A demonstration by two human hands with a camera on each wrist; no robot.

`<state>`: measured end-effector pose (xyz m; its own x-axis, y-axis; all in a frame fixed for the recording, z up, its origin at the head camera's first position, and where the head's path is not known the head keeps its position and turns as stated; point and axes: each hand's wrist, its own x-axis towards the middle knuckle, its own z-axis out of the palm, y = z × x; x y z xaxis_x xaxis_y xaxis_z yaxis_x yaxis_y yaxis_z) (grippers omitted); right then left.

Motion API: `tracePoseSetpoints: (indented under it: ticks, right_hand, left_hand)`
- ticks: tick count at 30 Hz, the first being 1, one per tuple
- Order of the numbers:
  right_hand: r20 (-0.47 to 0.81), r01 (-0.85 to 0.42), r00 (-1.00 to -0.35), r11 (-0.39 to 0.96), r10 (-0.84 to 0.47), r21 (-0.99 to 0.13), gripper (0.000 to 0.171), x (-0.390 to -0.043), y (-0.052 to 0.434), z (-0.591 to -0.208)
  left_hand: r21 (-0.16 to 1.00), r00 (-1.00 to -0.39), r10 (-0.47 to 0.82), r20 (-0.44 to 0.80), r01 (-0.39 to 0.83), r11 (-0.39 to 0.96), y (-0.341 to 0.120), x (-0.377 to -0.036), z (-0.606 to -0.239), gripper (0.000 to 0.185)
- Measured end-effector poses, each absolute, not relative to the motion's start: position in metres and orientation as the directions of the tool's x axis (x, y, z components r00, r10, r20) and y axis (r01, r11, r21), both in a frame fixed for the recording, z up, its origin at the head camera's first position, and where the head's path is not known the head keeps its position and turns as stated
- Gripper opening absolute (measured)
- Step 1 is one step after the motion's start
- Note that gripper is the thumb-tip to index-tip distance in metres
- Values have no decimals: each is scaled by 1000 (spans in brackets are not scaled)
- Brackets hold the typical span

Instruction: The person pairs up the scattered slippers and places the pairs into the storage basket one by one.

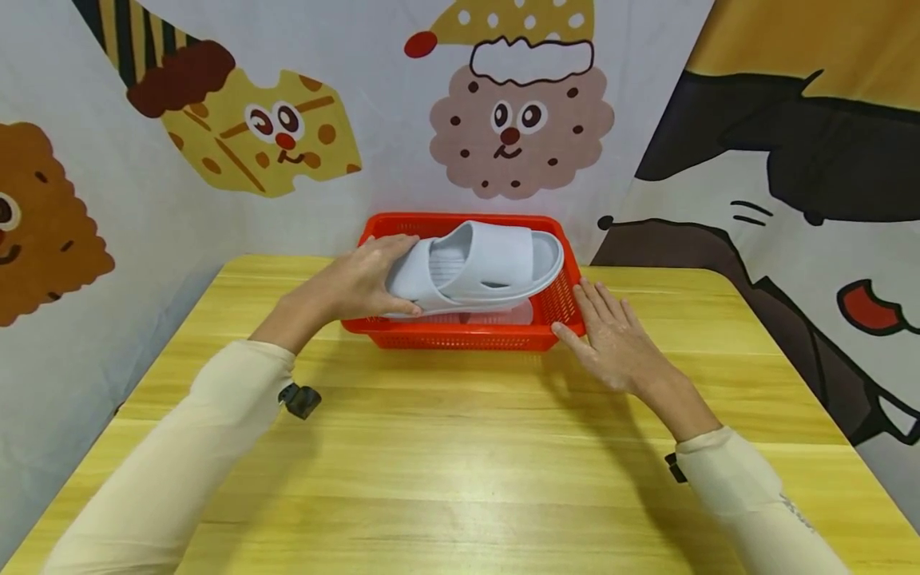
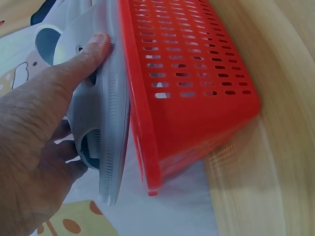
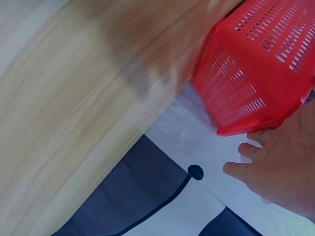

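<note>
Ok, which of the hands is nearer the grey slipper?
Left. The left hand grips the grey slipper over the red basket; the right hand rests flat beside the basket's right corner.

The slipper (image 1: 477,267) looks like soft moulded foam or rubber, pale grey and matt, with fine ribbing along its sole edge (plain in the left wrist view), while the basket (image 1: 460,335) is glossy red plastic pierced with rows of slots. The table (image 1: 460,447) is yellow wood-grain with a smooth, slightly shiny finish. The backdrop (image 1: 216,120) behind is printed cloth, matt and faintly creased, and the sleeves (image 1: 180,463) are smooth cream fabric.
</note>
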<state>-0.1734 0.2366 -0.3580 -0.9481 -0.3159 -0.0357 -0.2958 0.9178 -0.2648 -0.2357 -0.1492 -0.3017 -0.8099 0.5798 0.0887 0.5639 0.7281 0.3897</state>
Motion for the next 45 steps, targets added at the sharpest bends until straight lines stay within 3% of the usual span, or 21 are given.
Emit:
tracePoseSetpoints:
  ticks: [10, 24, 33, 45]
  right_hand:
    - [-63, -282, -949, 923, -308, -262, 91, -173, 236, -359]
    - [-66, -283, -948, 921, -310, -267, 91, -173, 235, -356]
    - [-61, -285, -948, 920, -311, -268, 90, -172, 235, -357]
    - [-66, -282, -949, 920, -310, -271, 92, -172, 235, -359]
  left_hand:
    - [354, -795, 600, 86, 588, 727, -141, -251, -310, 106]
    - [355, -826, 562, 38, 537, 765, -136, -266, -311, 106]
    - [368, -802, 592, 75, 574, 731, -131, -280, -317, 103]
    - [364, -830, 557, 38, 530, 766, -130, -293, -323, 100]
